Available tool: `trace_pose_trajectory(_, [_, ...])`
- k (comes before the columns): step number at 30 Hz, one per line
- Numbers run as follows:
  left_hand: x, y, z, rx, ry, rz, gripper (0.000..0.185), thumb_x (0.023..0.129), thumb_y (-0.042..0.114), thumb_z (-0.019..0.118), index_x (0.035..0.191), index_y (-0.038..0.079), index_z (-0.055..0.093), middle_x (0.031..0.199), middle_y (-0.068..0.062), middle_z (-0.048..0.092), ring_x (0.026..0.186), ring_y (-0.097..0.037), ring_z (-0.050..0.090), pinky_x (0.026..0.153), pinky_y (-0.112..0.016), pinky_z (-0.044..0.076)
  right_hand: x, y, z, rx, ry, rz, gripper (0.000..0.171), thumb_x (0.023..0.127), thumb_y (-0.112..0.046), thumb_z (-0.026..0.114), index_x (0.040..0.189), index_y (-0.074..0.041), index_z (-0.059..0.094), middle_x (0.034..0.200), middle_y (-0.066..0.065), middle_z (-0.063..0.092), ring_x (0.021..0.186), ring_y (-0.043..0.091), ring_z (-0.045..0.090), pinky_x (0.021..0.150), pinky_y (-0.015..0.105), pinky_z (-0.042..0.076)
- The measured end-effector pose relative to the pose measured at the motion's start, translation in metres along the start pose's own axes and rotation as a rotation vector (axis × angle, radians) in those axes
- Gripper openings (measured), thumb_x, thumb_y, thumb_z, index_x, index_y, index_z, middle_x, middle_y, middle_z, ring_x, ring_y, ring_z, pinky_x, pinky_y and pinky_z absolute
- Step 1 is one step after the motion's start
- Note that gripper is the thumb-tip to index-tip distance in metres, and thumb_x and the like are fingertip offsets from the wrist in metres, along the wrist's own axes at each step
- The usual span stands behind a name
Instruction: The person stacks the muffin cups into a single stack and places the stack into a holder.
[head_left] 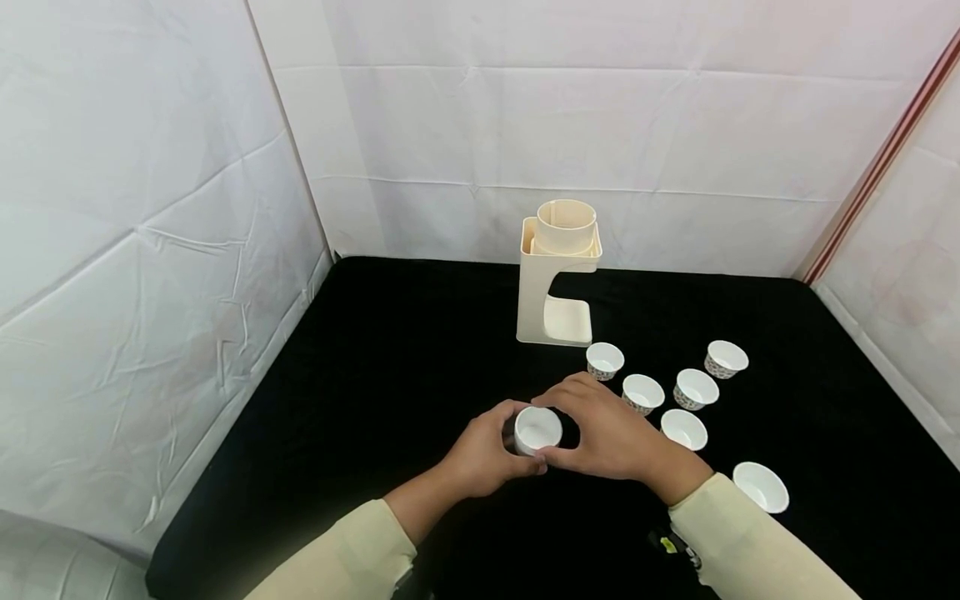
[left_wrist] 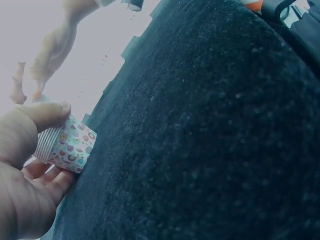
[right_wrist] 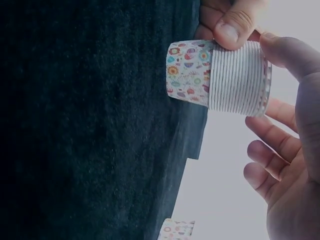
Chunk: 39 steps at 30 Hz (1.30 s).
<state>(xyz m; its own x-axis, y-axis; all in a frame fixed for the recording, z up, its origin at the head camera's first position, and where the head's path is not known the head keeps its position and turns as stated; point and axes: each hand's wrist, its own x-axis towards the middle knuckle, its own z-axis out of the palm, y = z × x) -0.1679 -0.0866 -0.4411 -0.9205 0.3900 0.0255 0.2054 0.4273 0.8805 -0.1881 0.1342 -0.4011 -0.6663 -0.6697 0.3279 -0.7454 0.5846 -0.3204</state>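
A short stack of paper cups, white inside and flower-printed outside, stands on the black cloth in front of me. My left hand grips it from the left, thumb on one side and fingers under the other. From the right, my right hand arches round the stack. Its thumb and forefinger sit at the rim of the top cup, and the other fingers hang loosely apart from it.
A cream cup dispenser stand rises at the back of the table. Several single cups lie scattered to the right of my hands, one near the front edge. White sheet walls close in three sides.
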Motion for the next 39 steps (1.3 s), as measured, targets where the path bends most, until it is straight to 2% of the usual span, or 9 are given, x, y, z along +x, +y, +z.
trace_pose_trajectory(10, [0.000, -0.002, 0.001, 0.014, 0.007, 0.001, 0.070, 0.080, 0.018, 0.091, 0.137, 0.010, 0.054, 0.127, -0.003, 0.061, 0.115, -0.018, 0.064, 0.096, -0.027, 0.054, -0.006, 0.006, -0.012, -0.010, -0.024, 0.040, 0.063, 0.080, -0.050, 0.085, 0.128, -0.013, 0.069, 0.123, -0.011, 0.064, 0.117, 0.011, 0.053, 0.100, 0.039, 0.050])
trace_pose_trajectory(18, [0.001, -0.001, 0.001, 0.032, 0.020, 0.002, 0.070, 0.077, 0.018, 0.093, 0.136, 0.009, 0.055, 0.127, -0.004, 0.063, 0.115, -0.020, 0.065, 0.098, -0.033, 0.055, -0.018, 0.019, -0.024, -0.027, -0.027, 0.110, 0.064, 0.080, -0.048, 0.086, 0.130, -0.015, 0.068, 0.128, -0.006, 0.064, 0.126, 0.018, 0.052, 0.104, 0.045, 0.049])
trace_pose_trajectory(21, [0.001, -0.001, 0.002, 0.039, 0.028, 0.002, 0.070, 0.076, 0.019, 0.093, 0.135, 0.009, 0.056, 0.126, -0.004, 0.064, 0.114, -0.019, 0.065, 0.098, -0.035, 0.054, -0.024, 0.023, -0.031, -0.044, -0.028, 0.135, 0.064, 0.080, -0.048, 0.086, 0.131, -0.015, 0.067, 0.130, -0.005, 0.063, 0.126, 0.017, 0.050, 0.105, 0.045, 0.048])
trace_pose_trajectory(28, [0.002, 0.000, 0.002, 0.048, 0.045, 0.018, 0.071, 0.074, 0.019, 0.094, 0.134, 0.009, 0.057, 0.124, -0.004, 0.065, 0.112, -0.019, 0.065, 0.097, -0.036, 0.054, -0.044, 0.034, -0.048, -0.065, -0.010, 0.191, 0.064, 0.080, -0.045, 0.087, 0.132, -0.013, 0.066, 0.127, -0.003, 0.063, 0.122, 0.019, 0.051, 0.098, 0.046, 0.052])
trace_pose_trajectory(39, [0.001, 0.000, 0.002, 0.046, 0.042, 0.009, 0.071, 0.075, 0.018, 0.094, 0.135, 0.009, 0.057, 0.124, -0.004, 0.064, 0.113, -0.021, 0.065, 0.098, -0.038, 0.054, -0.065, 0.048, -0.064, -0.111, 0.003, 0.238, 0.063, 0.082, -0.044, 0.086, 0.131, -0.009, 0.066, 0.125, 0.002, 0.064, 0.121, 0.024, 0.051, 0.099, 0.051, 0.048])
